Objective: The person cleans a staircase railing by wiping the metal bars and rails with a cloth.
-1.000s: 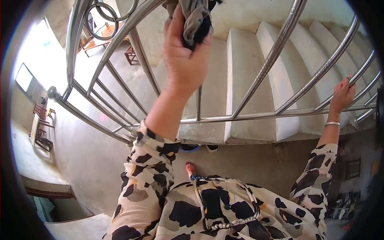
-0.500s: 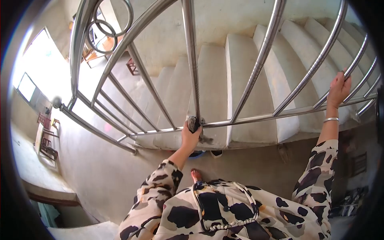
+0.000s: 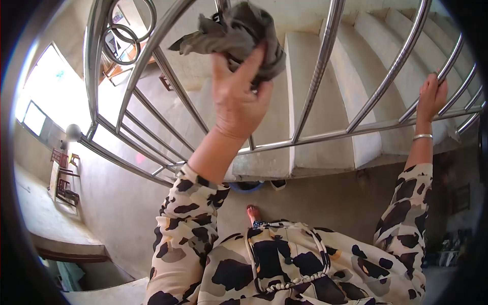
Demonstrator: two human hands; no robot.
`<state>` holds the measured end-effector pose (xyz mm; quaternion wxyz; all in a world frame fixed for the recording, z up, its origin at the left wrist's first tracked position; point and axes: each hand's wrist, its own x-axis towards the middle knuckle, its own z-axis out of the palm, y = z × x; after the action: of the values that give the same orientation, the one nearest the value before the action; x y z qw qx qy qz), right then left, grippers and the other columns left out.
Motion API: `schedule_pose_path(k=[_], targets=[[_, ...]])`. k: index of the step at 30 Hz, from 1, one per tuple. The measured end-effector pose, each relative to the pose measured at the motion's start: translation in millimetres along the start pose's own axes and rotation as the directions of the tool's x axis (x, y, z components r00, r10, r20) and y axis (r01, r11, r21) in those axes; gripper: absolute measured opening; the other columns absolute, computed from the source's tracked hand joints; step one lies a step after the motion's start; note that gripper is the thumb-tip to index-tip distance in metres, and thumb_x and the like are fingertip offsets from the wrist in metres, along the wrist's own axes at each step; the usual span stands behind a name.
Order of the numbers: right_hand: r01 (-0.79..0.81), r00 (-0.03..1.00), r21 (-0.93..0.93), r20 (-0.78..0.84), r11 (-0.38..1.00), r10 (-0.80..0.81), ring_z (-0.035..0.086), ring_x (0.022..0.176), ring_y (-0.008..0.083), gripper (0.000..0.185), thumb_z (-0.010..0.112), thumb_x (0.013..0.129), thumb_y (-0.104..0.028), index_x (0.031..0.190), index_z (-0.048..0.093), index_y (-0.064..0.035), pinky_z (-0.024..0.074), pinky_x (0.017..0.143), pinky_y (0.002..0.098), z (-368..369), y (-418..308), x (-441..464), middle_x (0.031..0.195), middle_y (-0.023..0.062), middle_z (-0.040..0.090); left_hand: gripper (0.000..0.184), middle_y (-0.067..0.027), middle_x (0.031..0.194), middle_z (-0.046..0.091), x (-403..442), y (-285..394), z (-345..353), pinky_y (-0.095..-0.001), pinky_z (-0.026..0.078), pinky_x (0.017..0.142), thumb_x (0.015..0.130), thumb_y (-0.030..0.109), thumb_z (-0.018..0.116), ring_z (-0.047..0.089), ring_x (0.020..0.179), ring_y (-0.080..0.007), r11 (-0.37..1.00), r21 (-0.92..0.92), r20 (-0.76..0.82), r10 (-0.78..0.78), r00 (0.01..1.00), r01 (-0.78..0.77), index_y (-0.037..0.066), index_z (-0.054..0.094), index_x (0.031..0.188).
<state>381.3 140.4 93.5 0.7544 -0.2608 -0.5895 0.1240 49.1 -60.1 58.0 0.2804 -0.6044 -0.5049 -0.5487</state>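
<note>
A crumpled grey-brown cloth [image 3: 249,38] is in my left hand [image 3: 239,101], raised at the upper middle of the view. The cloth hides part of an upright bar of the metal railing [image 3: 315,76] behind it. Over on the right, my right hand [image 3: 432,96], with a silver bangle at its wrist, is closed around another railing bar. The lower rail [image 3: 325,136] runs across below both hands.
Concrete stairs [image 3: 310,101] rise to the right behind the railing. Metal rings [image 3: 122,43] decorate its left end, above a round knob [image 3: 72,133]. Wooden chairs [image 3: 66,193] stand at far left. A blue basin [image 3: 246,186] sits under the stair edge.
My left hand has moved from high on the bar down to the lower rail and back up with the cloth, which is now more spread out. My right hand keeps its hold.
</note>
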Motion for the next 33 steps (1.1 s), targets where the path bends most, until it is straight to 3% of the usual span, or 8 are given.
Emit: schedule_pose_path(k=[10, 15, 17, 20, 26, 29, 31, 33], targets=[[0.019, 1.000, 0.047, 0.014, 0.999, -0.020, 0.038, 0.049, 0.0013, 0.018, 0.051, 0.086, -0.012, 0.100, 0.052, -0.0005, 0.0313, 0.040, 0.0163, -5, 12, 3, 0.064, -0.0040, 0.045, 0.048, -0.0187, 0.105, 0.043, -183, -22, 31, -0.0404, 0.044, 0.080, 0.060, 0.005, 0.064, 0.047, 0.097, -0.0364, 0.939, 0.183, 0.440, -0.342, 0.830, 0.290, 0.012, 0.059, 0.108], [0.063, 0.998, -0.029, -0.011, 0.998, -0.064, 0.037, 0.049, 0.0020, 0.021, 0.050, 0.086, -0.012, 0.103, 0.051, 0.0005, 0.0311, 0.040, 0.0170, -3, 12, 4, 0.064, -0.0031, 0.044, 0.043, -0.0188, 0.114, 0.043, -232, -28, 34, -0.0373, 0.043, 0.085, 0.062, 0.007, 0.062, 0.047, 0.101, -0.0351, 0.824, 0.336, 0.584, -0.562, 0.586, 0.455, 0.008, 0.061, 0.105], [0.074, 0.997, -0.077, -0.009, 0.994, -0.075, 0.035, 0.048, 0.0022, 0.024, 0.049, 0.086, -0.010, 0.107, 0.050, 0.0016, 0.0294, 0.040, 0.0175, -4, 11, 4, 0.063, -0.0028, 0.042, 0.042, -0.0173, 0.105, 0.049, -237, -33, 32, -0.0364, 0.044, 0.081, 0.061, 0.007, 0.063, 0.051, 0.096, -0.0328, 0.867, 0.235, 0.521, -0.494, 0.696, 0.439, 0.006, 0.061, 0.103], [0.039, 0.999, 0.002, -0.005, 0.999, -0.039, 0.035, 0.049, 0.0026, 0.024, 0.048, 0.086, -0.010, 0.107, 0.050, 0.0018, 0.0296, 0.040, 0.0175, -3, 12, 5, 0.063, -0.0023, 0.043, 0.039, -0.0094, 0.085, 0.060, -208, -30, 12, -0.0310, 0.044, 0.077, 0.065, 0.005, 0.064, 0.057, 0.086, -0.0195, 0.633, 0.016, 0.414, -0.709, 0.571, 0.774, 0.006, 0.061, 0.104], [0.086, 0.996, -0.051, 0.013, 0.995, -0.086, 0.036, 0.049, 0.0033, 0.024, 0.048, 0.087, -0.011, 0.106, 0.050, 0.0024, 0.0300, 0.041, 0.0177, -5, 15, 6, 0.064, -0.0020, 0.043, 0.020, -0.0058, 0.094, 0.060, -57, -54, -20, -0.0207, 0.044, 0.072, 0.082, 0.004, 0.051, 0.055, 0.079, -0.0099, 0.687, -0.391, -0.137, -0.702, 0.699, 0.613, 0.000, 0.060, 0.099], [0.087, 0.996, -0.021, -0.007, 0.996, -0.087, 0.037, 0.050, 0.0035, 0.023, 0.048, 0.087, -0.010, 0.106, 0.050, 0.0025, 0.0308, 0.041, 0.0181, -6, 14, 6, 0.064, -0.0018, 0.043, 0.017, -0.0056, 0.088, 0.061, -18, -59, -9, -0.0240, 0.049, 0.068, 0.083, 0.006, 0.050, 0.059, 0.074, -0.0137, 0.324, -0.800, -0.114, -0.909, 0.401, 0.505, 0.004, 0.056, 0.099], [0.065, 0.998, 0.004, 0.011, 0.998, -0.065, 0.037, 0.051, 0.0035, 0.022, 0.048, 0.087, -0.011, 0.106, 0.051, 0.0022, 0.0315, 0.042, 0.0183, -6, 14, 5, 0.065, -0.0017, 0.043, 0.015, -0.0059, 0.085, 0.061, -22, -79, 8, -0.0303, 0.051, 0.061, 0.086, 0.018, 0.052, 0.060, 0.073, -0.0167, 0.300, -0.808, 0.020, -0.846, 0.533, 0.507, 0.007, 0.055, 0.096], [0.046, 0.999, -0.003, 0.010, 0.999, -0.046, 0.038, 0.052, 0.0036, 0.022, 0.048, 0.088, -0.010, 0.106, 0.051, 0.0019, 0.0318, 0.043, 0.0184, -7, 15, 6, 0.066, -0.0016, 0.044, 0.040, -0.0073, 0.081, 0.060, -36, -72, 33, -0.0318, 0.048, 0.058, 0.087, 0.046, 0.045, 0.058, 0.069, -0.0191, -0.062, -0.763, 0.419, -0.805, 0.420, 0.643, 0.009, 0.057, 0.087]])
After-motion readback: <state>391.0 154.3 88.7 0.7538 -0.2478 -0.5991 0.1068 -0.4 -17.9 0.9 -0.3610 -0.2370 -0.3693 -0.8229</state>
